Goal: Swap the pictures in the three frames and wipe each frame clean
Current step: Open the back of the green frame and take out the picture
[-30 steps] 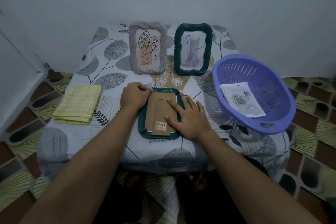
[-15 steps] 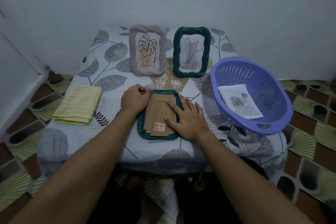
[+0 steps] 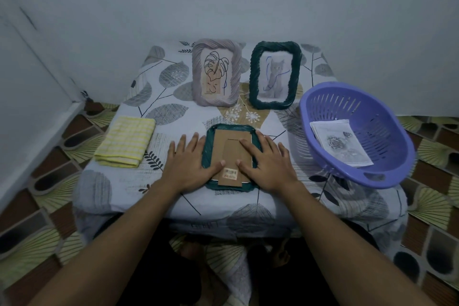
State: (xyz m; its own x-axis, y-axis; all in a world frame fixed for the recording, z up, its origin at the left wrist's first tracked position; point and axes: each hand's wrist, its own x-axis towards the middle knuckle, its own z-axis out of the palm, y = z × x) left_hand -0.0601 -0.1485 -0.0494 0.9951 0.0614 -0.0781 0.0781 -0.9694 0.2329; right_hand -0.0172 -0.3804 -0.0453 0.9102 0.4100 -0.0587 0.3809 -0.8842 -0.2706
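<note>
Both hands are lying flat with fingers straight and a bit spread, nothing pinched or gripped. The left hand [image 3: 191,161] sits at the left edge of the face-down frame [image 3: 231,128], thumb tip on the cardboard back [image 3: 227,141], the other fingers reaching past the rim onto the cloth. The right hand [image 3: 268,163] mirrors it on the right edge, index finger and thumb on the cardboard.

That frame is the dark green twisted-rim one, lying back-up in the lower middle of the picture, near the front edge of the bench [image 3: 119,181]. Between the two thumbs there's a barcode sticker [image 3: 231,173] on the fold-out stand. Bars on top and an orange strip with print under it, but it's too small to read.

Behind it, upper middle, two more frames stand upright side by side: a greyish-lilac frame [image 3: 198,74] with a line drawing of a leaf [image 3: 215,67], and to its right another dark green frame [image 3: 253,77] with a grey cat picture [image 3: 276,74] that has blue scribbles on it.

At the left, a folded yellow checked cloth [image 3: 126,143] lies flat. At the right, a purple slotted basket [image 3: 387,141] hangs partly over the bench edge, with a loose rose picture [image 3: 340,144] in it. The bench is covered in a leaf-print sheet. No readable writing anywhere else.
</note>
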